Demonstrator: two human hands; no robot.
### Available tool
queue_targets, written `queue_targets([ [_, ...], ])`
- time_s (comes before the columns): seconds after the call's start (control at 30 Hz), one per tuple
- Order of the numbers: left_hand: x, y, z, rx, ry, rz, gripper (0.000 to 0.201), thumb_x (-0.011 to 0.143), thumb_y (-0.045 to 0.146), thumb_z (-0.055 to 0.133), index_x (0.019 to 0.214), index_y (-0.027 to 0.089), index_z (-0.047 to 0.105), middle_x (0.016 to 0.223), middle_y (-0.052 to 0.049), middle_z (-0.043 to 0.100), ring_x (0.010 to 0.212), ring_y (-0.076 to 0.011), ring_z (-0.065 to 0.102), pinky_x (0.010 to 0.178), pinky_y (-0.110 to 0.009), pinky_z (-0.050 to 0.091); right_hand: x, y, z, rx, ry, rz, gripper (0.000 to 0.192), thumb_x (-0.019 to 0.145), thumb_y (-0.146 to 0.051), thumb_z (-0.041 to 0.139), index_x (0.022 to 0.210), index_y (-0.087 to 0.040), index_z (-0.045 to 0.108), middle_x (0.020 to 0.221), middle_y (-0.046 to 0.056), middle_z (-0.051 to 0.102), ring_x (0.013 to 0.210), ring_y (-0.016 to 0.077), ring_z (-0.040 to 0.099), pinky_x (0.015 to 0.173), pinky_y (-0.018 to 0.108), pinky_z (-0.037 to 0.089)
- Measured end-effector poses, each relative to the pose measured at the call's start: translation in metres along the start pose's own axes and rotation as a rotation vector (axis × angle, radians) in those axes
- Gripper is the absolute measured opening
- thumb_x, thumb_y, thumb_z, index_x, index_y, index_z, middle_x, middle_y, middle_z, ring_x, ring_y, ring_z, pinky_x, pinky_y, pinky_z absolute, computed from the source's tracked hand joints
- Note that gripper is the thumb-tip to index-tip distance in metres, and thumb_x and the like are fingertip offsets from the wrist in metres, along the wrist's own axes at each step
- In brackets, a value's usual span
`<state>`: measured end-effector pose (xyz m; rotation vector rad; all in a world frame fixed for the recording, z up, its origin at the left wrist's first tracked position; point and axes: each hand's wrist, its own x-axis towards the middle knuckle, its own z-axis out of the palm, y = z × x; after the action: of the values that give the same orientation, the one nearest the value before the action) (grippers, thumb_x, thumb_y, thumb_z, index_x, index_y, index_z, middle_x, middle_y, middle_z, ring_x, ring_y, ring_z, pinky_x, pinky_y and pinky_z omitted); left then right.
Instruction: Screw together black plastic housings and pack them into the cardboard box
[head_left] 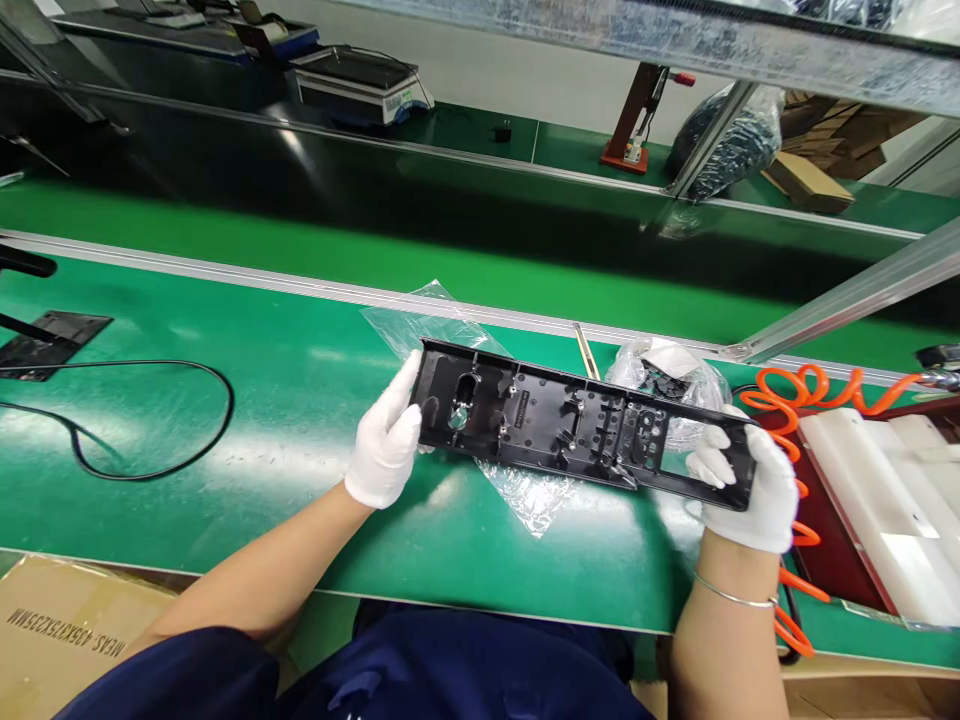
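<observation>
A long black plastic housing (547,420) is held over the green bench, its ribbed inner side facing me. My left hand (386,440), in a white glove, grips its left end with the thumb on the near face. At the other end, my gloved right hand (757,490) is closed around the frame, its fingers showing through the rectangular opening. Beneath the housing lies a clear plastic bag (525,500), partly hidden by it. Just behind its right half sits another clear bag with small black parts (664,380).
An orange coiled air hose (787,420) runs along the right, beside white blocks (877,500) on a red base. Black cable (225,400) loops at left. A metal rail (300,290) crosses behind. A cardboard box (75,630) stands below left; a scale (360,85) is farther back.
</observation>
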<state>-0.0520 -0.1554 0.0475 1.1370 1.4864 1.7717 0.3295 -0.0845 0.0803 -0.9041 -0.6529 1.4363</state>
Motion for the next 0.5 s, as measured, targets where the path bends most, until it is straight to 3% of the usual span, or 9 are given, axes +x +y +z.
queue_targets([
  [0.27, 0.0011, -0.0014, -0.0005, -0.025, -0.007, -0.02, 0.084, 0.083, 0.072, 0.073, 0.149, 0.022, 0.064, 0.161, -0.009, 0.055, 0.155, -0.0388, 0.043, 0.132, -0.047, 0.035, 0.0009, 0.0008, -0.0018, -0.006, -0.012, 0.01, 0.024, 0.076, -0.035, 0.08, 0.092, -0.02, 0.07, 0.071, -0.003, 0.055, 0.044, 0.001, 0.028, 0.036, 0.017, 0.029],
  [0.4, 0.0017, -0.0007, -0.0024, -0.022, -0.023, -0.01, 0.076, 0.086, 0.062, 0.077, 0.149, 0.022, 0.064, 0.163, -0.006, 0.052, 0.156, -0.0371, 0.041, 0.134, -0.045, 0.033, -0.0031, 0.0006, 0.0003, -0.011, -0.062, -0.037, 0.021, 0.081, -0.036, 0.075, 0.096, -0.022, 0.075, 0.071, -0.003, 0.055, 0.044, -0.0006, 0.031, 0.037, 0.016, 0.025],
  [0.5, 0.0019, -0.0004, -0.003, -0.027, 0.002, 0.015, 0.07, 0.09, 0.052, 0.077, 0.149, 0.017, 0.062, 0.164, -0.006, 0.052, 0.157, -0.0348, 0.039, 0.134, -0.042, 0.033, -0.0072, 0.0008, 0.0041, -0.003, -0.054, -0.053, 0.027, 0.076, -0.04, 0.082, 0.097, -0.024, 0.075, 0.07, -0.004, 0.055, 0.042, -0.0014, 0.03, 0.036, 0.014, 0.024],
])
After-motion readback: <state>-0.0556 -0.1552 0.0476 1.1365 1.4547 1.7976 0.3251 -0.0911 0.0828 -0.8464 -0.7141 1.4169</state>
